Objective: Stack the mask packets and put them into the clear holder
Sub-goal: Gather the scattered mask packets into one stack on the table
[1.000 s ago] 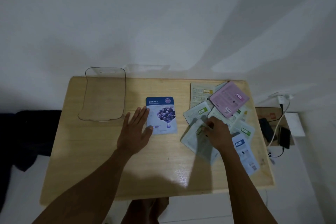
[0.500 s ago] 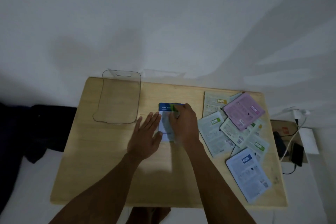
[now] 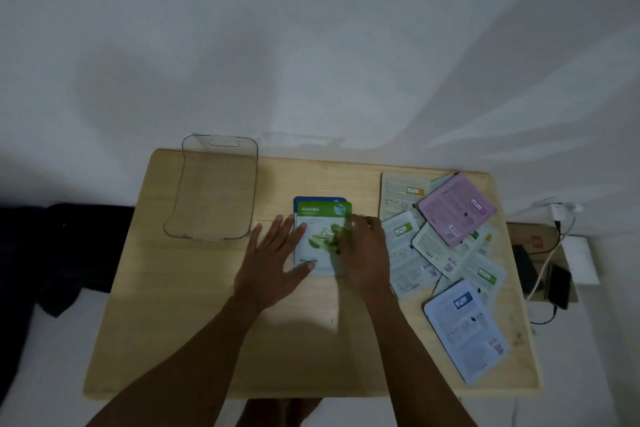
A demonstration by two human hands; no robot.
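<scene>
A green aloe vera mask packet point(image 3: 320, 218) lies on top of a blue packet point(image 3: 318, 199), of which only the top edge shows, in the middle of the wooden table point(image 3: 194, 305). My left hand point(image 3: 273, 263) lies flat with fingers spread against the stack's left edge, thumb on its lower corner. My right hand point(image 3: 363, 253) rests on the green packet's right side, fingers on its face. The clear holder point(image 3: 214, 191) stands empty at the table's back left. Several loose packets are scattered at the right, among them a pink one point(image 3: 457, 208) and a pale blue one point(image 3: 465, 329).
A wall rises behind the table. Right of the table sit a cardboard box point(image 3: 540, 243), dark devices point(image 3: 557, 284) and a white charger with cables point(image 3: 561, 211). Dark cloth point(image 3: 69, 253) lies on the floor at the left.
My right hand took a green packet from the scattered pile, carried it left and laid it on the blue packet. My left hand stayed beside the stack.
</scene>
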